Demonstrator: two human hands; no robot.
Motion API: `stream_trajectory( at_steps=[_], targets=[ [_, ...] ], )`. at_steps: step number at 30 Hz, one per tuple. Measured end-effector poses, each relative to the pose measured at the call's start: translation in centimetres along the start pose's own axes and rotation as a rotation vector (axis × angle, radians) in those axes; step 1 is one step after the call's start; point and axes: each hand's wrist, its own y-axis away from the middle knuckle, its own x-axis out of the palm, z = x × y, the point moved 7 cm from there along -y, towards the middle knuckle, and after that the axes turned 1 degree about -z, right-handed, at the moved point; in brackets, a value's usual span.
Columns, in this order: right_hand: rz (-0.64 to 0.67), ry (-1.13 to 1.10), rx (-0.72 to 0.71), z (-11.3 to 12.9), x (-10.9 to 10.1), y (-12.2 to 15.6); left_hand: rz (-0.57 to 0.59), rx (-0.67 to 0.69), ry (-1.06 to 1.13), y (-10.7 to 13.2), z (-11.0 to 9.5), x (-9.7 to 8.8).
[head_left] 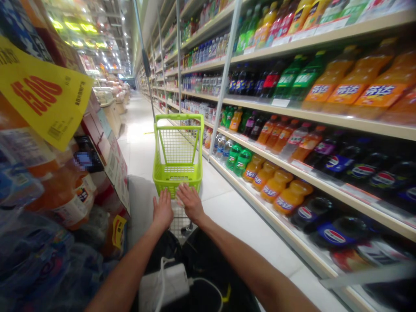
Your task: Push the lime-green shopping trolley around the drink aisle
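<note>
A lime-green shopping cart (178,175) with slatted plastic walls stands in the aisle straight ahead of me. Both hands reach forward to its near side. My left hand (163,209) lies at the cart's lower left, fingers stretched out and holding nothing. Close beside it, my right hand (191,203) has its fingers extended and slightly spread over the near lower edge, also with nothing in it. Whether the palms press on the cart I cannot tell. On my lap, below the forearms, rests a white box-shaped device (164,288) with white cables.
Along the right run long shelves (325,115) of soda bottles, including orange soda bottles (286,197) on the bottom level. Stacked bottles and cartons (112,167) crowd the left, with a yellow price sign (45,93) jutting out. Pale floor tiles (138,125) stretch ahead.
</note>
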Motion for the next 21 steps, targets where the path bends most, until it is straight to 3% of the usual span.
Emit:
stream_trajectory(
  at_steps=[2, 5, 10, 14, 19, 21],
  targets=[
    [-0.027, -0.011, -0.039, 1.1, -0.4, -2.3, 0.001, -0.066, -0.001, -0.3, 1.1, -0.3],
    [0.035, -0.029, -0.083, 1.8, 1.1, -3.5, 0.015, -0.118, -0.001, -0.3, 2.3, -0.5],
    [0.197, -0.037, -0.103, 1.1, 5.1, 0.8, 0.031, -0.098, 0.01, 0.6, 2.7, 0.1],
    [0.263, -0.052, -0.121, 1.3, 5.7, 2.8, 0.063, -0.096, 0.028, 1.1, 3.1, 1.0],
    [0.115, -0.076, -0.181, 4.2, 3.1, -2.6, 0.039, -0.163, 0.033, 1.1, 4.2, 0.7],
    [0.105, -0.065, -0.202, 5.2, 3.0, -4.8, 0.038, -0.184, 0.026, 1.2, 4.6, 0.4]
  ],
)
